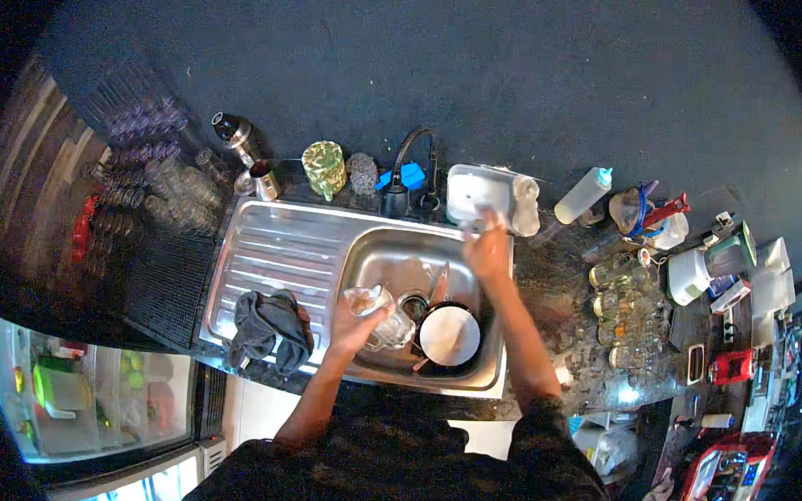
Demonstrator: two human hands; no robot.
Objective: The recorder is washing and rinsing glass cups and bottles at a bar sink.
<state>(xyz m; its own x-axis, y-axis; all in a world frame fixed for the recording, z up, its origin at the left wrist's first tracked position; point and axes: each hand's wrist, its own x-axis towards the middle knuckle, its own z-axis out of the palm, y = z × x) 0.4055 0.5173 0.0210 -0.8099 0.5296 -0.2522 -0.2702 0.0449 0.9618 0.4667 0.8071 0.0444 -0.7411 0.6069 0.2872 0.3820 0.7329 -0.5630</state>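
Observation:
My left hand (353,325) grips a clear glass mug (381,317) tilted over the steel sink basin (384,254). My right hand (489,248) reaches to the back right corner of the sink, its fingers closed on something pale at the white square container (469,192); what it holds I cannot make out. A dark pan with a white inside (449,335) lies in the basin beside the mug, with a utensil (439,284) leaning near the drain.
A dark cloth (270,328) lies on the steel drainboard (265,248). A black tap (416,165), a green sponge (325,167) and a metal shaker (235,135) line the back. Rows of glasses (164,184) stand left, jars (623,307) and bottles right. A lit fridge (94,389) sits below left.

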